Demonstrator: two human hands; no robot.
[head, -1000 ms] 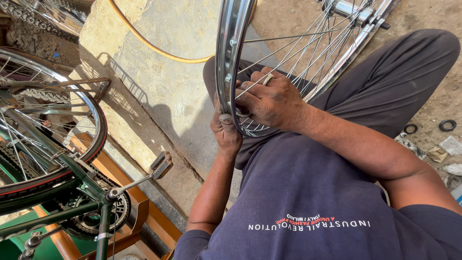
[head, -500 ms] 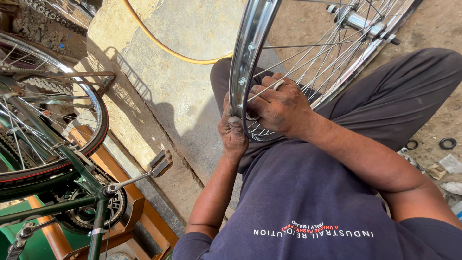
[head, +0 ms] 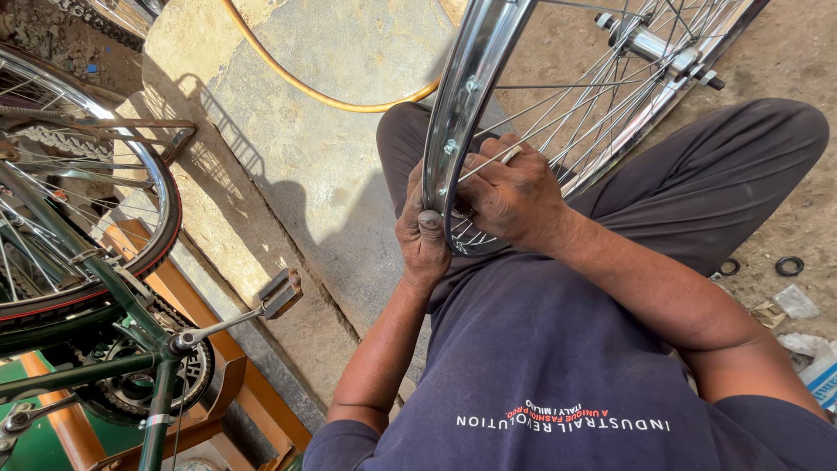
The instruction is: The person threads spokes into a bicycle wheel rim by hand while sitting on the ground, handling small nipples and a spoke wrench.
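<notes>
Two hands, yours: left hand [head: 425,237] clamps the chrome wheel rim [head: 462,96] mid-frame; right hand [head: 514,196] pinches a spoke [head: 558,122].

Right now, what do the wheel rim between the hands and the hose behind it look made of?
The shiny silver wheel rim looks like chromed or polished steel: mirror-bright with sharp reflections. Its thin silver spokes look like bare metal wire. The curved orange-yellow hose seems rubber or plastic, matte and bending smoothly.

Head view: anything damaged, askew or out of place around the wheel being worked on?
Nothing clearly damaged. Small black rings and scraps lie loose on the dirt ground beside the person's leg; the bare rim looks intact.
</notes>
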